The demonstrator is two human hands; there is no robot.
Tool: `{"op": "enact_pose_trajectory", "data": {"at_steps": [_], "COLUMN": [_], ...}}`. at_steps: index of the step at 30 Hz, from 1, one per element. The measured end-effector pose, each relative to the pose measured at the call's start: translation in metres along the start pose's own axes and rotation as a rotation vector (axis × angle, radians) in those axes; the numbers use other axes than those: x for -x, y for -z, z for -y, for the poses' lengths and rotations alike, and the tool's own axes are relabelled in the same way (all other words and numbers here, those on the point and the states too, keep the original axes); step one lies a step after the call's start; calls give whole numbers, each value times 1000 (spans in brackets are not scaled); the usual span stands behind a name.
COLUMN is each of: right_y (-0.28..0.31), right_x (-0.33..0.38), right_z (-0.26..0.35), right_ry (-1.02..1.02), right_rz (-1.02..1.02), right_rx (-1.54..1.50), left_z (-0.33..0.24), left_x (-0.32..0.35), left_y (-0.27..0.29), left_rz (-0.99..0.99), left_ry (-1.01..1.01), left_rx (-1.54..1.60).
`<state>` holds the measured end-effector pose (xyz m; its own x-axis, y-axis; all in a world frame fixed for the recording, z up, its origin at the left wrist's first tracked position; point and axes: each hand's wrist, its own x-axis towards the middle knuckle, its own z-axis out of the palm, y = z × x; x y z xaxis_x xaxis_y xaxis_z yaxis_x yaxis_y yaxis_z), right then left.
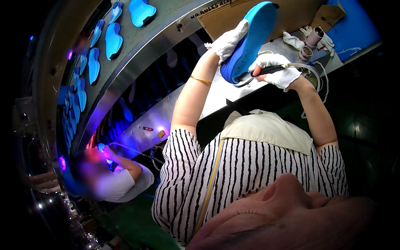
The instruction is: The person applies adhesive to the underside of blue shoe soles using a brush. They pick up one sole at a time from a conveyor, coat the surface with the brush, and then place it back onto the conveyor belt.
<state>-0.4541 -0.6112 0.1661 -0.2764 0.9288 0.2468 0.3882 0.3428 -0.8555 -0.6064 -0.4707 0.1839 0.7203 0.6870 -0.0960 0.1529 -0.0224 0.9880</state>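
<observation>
Shoe factory line, conveyor (pixel 166 31) carrying blue soles (pixel 113 40), steel workbench (pixel 216 93)

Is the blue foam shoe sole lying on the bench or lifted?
Lifted: blue foam shoe sole tilted above the bench, gloved left hand gripping its edge.

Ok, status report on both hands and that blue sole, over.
Left hand, white glove, grips the blue shoe sole, held up tilted. Right hand, gloved, holds a dark pen-like tool at the sole's lower edge. Nothing between hands and sole.
</observation>
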Motion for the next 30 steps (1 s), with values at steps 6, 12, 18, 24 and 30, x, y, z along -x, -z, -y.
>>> {"op": "enact_pose_trajectory", "data": {"at_steps": [6,12,18,24,30], "right_y": [9,18,29,43,33], "right_x": [-5,-2,-3,9,13], "right_z": [-4,-1,-16,-8,-12], "right_ry": [-65,-40,102,62,91], "right_rz": [-47,72,-84,-126,-381], "right_rx": [-253,-45,-66,-248,-299], "left_z": [10,16,2,2,11], "left_x": [-9,-9,2,19,44], "left_y": [-1,11,2,17,19], "left_rz": [-84,-24,19,9,150], "left_ry": [1,95,96,-208,-157], "left_rx": [36,29,159,509,1035]}}
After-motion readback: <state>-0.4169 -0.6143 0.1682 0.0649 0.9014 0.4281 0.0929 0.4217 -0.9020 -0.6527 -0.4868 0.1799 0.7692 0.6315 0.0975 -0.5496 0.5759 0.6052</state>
